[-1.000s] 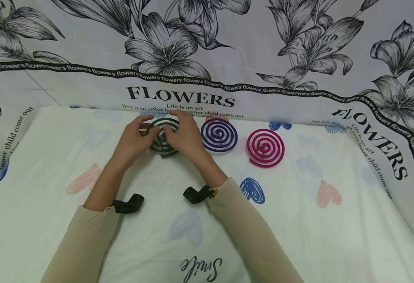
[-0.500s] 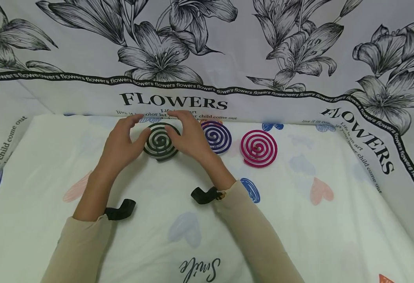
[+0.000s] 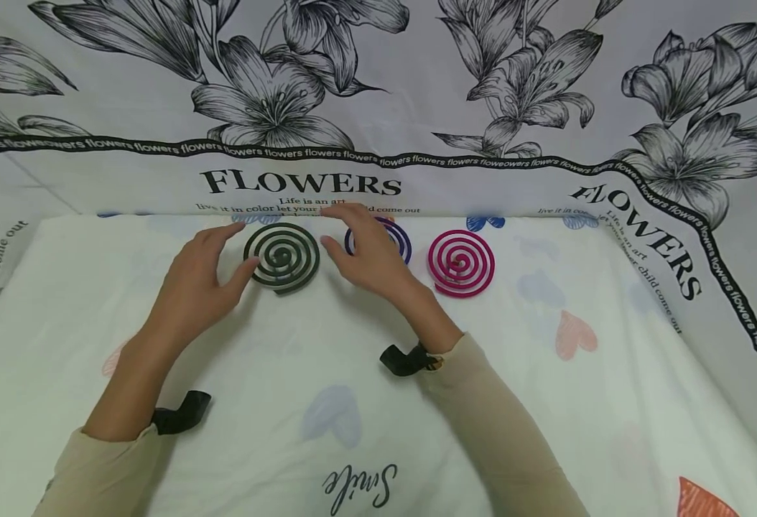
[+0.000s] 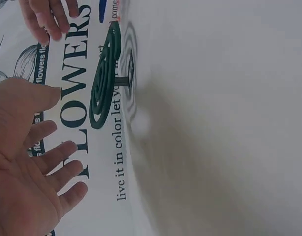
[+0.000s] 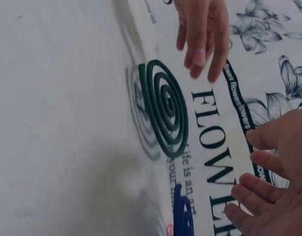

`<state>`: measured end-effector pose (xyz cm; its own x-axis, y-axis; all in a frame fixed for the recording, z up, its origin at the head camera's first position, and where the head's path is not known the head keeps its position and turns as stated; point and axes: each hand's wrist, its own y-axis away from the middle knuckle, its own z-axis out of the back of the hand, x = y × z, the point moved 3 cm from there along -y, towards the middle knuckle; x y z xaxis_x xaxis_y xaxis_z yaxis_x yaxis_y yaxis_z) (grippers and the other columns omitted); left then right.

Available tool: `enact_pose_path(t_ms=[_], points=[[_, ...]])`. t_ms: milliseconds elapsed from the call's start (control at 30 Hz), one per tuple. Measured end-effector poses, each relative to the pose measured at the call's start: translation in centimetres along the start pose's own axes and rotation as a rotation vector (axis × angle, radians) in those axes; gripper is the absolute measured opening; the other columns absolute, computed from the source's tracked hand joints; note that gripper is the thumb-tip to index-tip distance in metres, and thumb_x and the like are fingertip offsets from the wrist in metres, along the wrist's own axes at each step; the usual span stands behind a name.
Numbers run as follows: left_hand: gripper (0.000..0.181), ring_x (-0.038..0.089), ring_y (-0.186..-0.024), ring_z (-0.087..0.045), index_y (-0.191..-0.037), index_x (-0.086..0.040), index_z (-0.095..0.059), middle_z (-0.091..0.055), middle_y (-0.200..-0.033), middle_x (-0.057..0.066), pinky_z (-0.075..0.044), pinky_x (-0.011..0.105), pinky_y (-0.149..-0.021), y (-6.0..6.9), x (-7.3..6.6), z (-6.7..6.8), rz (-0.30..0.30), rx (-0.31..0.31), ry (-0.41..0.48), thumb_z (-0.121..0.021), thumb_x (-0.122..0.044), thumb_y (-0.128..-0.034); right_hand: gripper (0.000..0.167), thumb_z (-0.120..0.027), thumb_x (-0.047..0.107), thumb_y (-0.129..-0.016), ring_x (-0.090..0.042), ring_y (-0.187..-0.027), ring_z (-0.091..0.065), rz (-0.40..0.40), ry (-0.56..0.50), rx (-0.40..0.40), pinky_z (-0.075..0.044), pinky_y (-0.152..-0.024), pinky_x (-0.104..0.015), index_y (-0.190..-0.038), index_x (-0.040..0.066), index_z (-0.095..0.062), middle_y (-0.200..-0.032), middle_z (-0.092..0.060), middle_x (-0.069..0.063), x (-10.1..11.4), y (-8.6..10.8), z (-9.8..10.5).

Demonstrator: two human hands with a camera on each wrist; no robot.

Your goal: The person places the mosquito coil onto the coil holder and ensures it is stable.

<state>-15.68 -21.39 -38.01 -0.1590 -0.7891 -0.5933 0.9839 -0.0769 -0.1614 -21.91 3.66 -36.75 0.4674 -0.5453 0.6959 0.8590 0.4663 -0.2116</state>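
A dark green mosquito coil (image 3: 280,256) stands raised above the white sheet on a small stand (image 4: 122,81), its spiral lying flat. To its left is my left hand (image 3: 199,283), fingers spread, the thumb tip overlapping the coil's edge in the head view. The left wrist view shows a gap between that hand and the coil. My right hand (image 3: 373,260) hovers to the right of the green coil, holding nothing, and covers part of a purple-blue coil (image 3: 406,244). Further right sits a pink coil (image 3: 459,263).
White sheet (image 3: 275,359) printed with hearts and the word "Smile" spreads under the coils. Behind them rises a white cloth (image 3: 417,129) with black flower drawings and lettering. A black wrist camera mount (image 3: 181,413) shows on the left wrist, another mount (image 3: 406,360) on the right.
Both hands have come away from the green coil, the left moving left and the right moving right. The green coil stays in the row. The head view has shifted slightly.
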Motion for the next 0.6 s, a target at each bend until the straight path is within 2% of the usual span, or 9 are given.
enact_pose_path(t_ms=[300, 467, 600], points=[[0.064, 0.052, -0.150, -0.038, -0.162, -0.011, -0.042, -0.045, -0.161, 0.027, -0.028, 0.073, -0.121, 1.6, 1.3, 0.9, 0.028, 0.004, -0.042, -0.062, -0.033, -0.1055, 0.046, -0.066, 0.022, -0.105, -0.023, -0.154, -0.046, -0.007, 0.033, -0.035, -0.036, -0.131, -0.044, -0.149, 0.013, -0.058, -0.159, -0.054, -0.008, -2.3, 3.5, 3.2], [0.066, 0.052, -0.156, -0.030, -0.164, -0.013, -0.039, -0.041, -0.164, 0.030, -0.023, 0.075, -0.124, 2.2, 1.5, 1.3, 0.058, 0.034, -0.070, -0.063, -0.034, -0.1052, 0.046, -0.065, 0.024, -0.105, -0.027, -0.154, -0.046, -0.060, 0.043, -0.052, -0.039, -0.128, -0.050, -0.148, 0.011, -0.059, -0.161, -0.051, -0.009, -3.6, 5.1, 4.6], [0.068, 0.051, -0.158, -0.026, -0.164, -0.013, -0.039, -0.039, -0.165, 0.030, -0.020, 0.075, -0.126, 2.2, 1.8, 2.0, 0.043, 0.038, -0.081, -0.065, -0.032, -0.1042, 0.047, -0.066, 0.024, -0.104, -0.029, -0.156, -0.044, -0.093, 0.055, -0.049, -0.039, -0.128, -0.054, -0.148, 0.010, -0.059, -0.164, -0.048, -0.009, -4.5, 6.5, 5.7]])
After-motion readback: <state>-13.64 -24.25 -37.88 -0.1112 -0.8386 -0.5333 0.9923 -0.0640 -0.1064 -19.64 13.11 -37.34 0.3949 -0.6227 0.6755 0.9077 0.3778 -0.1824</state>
